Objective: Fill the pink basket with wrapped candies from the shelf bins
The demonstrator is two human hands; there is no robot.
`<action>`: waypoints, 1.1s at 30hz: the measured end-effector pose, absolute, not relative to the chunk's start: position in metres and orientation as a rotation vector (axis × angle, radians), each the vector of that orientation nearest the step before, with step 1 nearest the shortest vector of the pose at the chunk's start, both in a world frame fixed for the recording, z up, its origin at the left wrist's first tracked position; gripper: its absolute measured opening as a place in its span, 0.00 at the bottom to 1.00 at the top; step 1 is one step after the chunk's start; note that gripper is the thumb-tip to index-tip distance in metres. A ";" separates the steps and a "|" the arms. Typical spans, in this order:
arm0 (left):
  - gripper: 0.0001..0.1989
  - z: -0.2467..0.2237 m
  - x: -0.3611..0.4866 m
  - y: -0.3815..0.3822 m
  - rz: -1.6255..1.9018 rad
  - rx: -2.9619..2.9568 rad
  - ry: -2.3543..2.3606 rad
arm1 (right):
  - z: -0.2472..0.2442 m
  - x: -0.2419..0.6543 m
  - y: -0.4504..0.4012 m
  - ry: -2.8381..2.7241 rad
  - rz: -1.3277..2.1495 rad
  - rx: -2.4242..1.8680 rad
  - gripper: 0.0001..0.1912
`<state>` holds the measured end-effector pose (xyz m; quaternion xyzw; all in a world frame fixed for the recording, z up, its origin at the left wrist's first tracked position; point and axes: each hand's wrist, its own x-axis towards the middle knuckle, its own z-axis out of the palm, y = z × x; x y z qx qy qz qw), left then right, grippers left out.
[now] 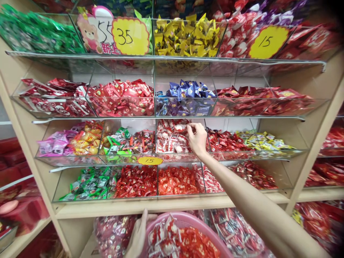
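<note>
My right hand [197, 139] reaches into a clear bin on the third shelf row, its fingers curled in a pinch at the red-and-white wrapped candies [172, 138]. A candy in clear wrap shows at the fingertips. Low in the view, my left hand [137, 234] is at the left rim of a pink plastic basket [212, 226] and grips it; part of its fingers is hidden behind the rim. Inside the basket lie clear-wrapped red-and-white candies [164, 238] and orange-red packets [197, 243].
Clear dividers split the shelves into bins of candy: yellow packets [188, 37], blue packets [188, 94], red ones [134, 181]. A price tag [149, 160] hangs on the shelf lip below the hand. A wooden ledge [107, 209] runs above the basket, with bagged candy [114, 233] beside it.
</note>
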<state>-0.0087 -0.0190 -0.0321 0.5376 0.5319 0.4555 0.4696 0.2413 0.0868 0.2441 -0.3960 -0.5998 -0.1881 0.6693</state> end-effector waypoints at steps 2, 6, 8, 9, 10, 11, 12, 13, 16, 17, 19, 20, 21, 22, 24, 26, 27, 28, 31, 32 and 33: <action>0.35 -0.029 -0.008 -0.019 1.124 1.331 1.300 | 0.242 0.243 0.079 -1.356 -0.396 -0.873 0.09; 0.36 -0.021 -0.006 -0.023 1.119 1.354 1.290 | 0.231 0.246 0.052 -1.406 -0.345 -0.838 0.09; 0.36 -0.019 -0.005 -0.024 1.123 1.359 1.284 | 0.222 0.247 0.034 -1.435 -0.308 -0.825 0.09; 0.36 -0.019 -0.004 -0.024 1.126 1.364 1.283 | 0.217 0.247 0.024 -1.446 -0.285 -0.818 0.08; 0.35 -0.019 -0.004 -0.024 1.125 1.372 1.278 | 0.211 0.247 0.015 -1.458 -0.258 -0.809 0.07; 0.35 -0.019 -0.004 -0.024 1.123 1.376 1.274 | 0.203 0.247 0.005 -1.475 -0.226 -0.804 0.07; 0.35 -0.019 -0.003 -0.024 1.119 1.376 1.268 | 0.193 0.247 -0.004 -1.496 -0.189 -0.804 0.06; 0.35 -0.020 -0.003 -0.024 1.116 1.372 1.261 | 0.182 0.246 -0.014 -1.526 -0.145 -0.811 0.06; 0.34 -0.021 -0.003 -0.023 1.118 1.351 1.249 | 0.139 0.243 -0.037 -1.663 0.012 -0.862 0.07; 0.34 -0.021 -0.003 -0.023 1.122 1.346 1.244 | 0.123 0.242 -0.043 -1.721 0.067 -0.885 0.07; 0.34 -0.022 -0.002 -0.023 1.128 1.340 1.236 | 0.092 0.240 -0.052 -1.854 0.152 -0.932 0.07; 0.34 -0.023 -0.003 -0.023 1.129 1.339 1.235 | 0.078 0.239 -0.056 -1.925 0.175 -0.950 0.07; 0.34 -0.023 -0.003 -0.023 1.131 1.339 1.235 | 0.066 0.238 -0.059 -1.991 0.190 -0.965 0.07; 0.33 -0.024 -0.003 -0.023 1.132 1.341 1.240 | 0.057 0.238 -0.061 -2.051 0.198 -0.977 0.07; 0.33 -0.025 -0.004 -0.023 1.141 1.348 1.253 | 0.045 0.236 -0.066 -2.137 0.210 -1.005 0.08; 0.32 -0.025 -0.004 -0.023 1.153 1.359 1.262 | 0.040 0.231 -0.070 -2.180 0.229 -1.032 0.08; 0.32 -0.025 -0.004 -0.023 1.157 1.362 1.261 | 0.039 0.228 -0.072 -2.192 0.246 -1.034 0.08; 0.32 -0.025 -0.003 -0.023 1.160 1.363 1.257 | 0.039 0.223 -0.074 -2.197 0.270 -1.031 0.07; 0.32 -0.024 -0.002 -0.023 1.159 1.340 1.238 | 0.039 0.205 -0.078 -2.176 0.357 -1.023 0.07; 0.32 -0.023 -0.001 -0.023 1.157 1.326 1.229 | 0.037 0.198 -0.078 -2.160 0.388 -1.032 0.06; 0.33 -0.022 -0.001 -0.023 1.154 1.312 1.220 | 0.035 0.191 -0.078 -2.145 0.420 -1.051 0.06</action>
